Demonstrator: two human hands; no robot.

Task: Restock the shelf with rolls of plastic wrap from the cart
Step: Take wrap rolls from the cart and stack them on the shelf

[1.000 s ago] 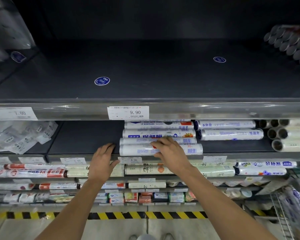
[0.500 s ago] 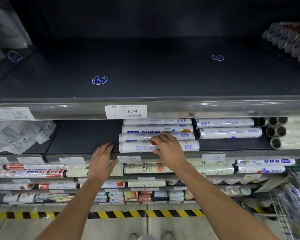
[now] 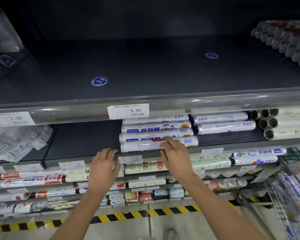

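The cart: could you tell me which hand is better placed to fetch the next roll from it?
Likely the right hand: the cart stands at the right, on its side, though it touches the front roll; the left hand lies farther left.

Glossy plastic film is seen on the rolls point(image 3: 156, 129) at the right grip point(image 3: 176, 154), a matt dark finish on the shelf point(image 3: 83, 139) beside it, paper on the price tag point(image 3: 128, 110) above.

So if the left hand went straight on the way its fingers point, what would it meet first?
The left hand would likely meet the shelf's front edge first; past that, bare shelf board just left of the front roll, though depth is unclear.
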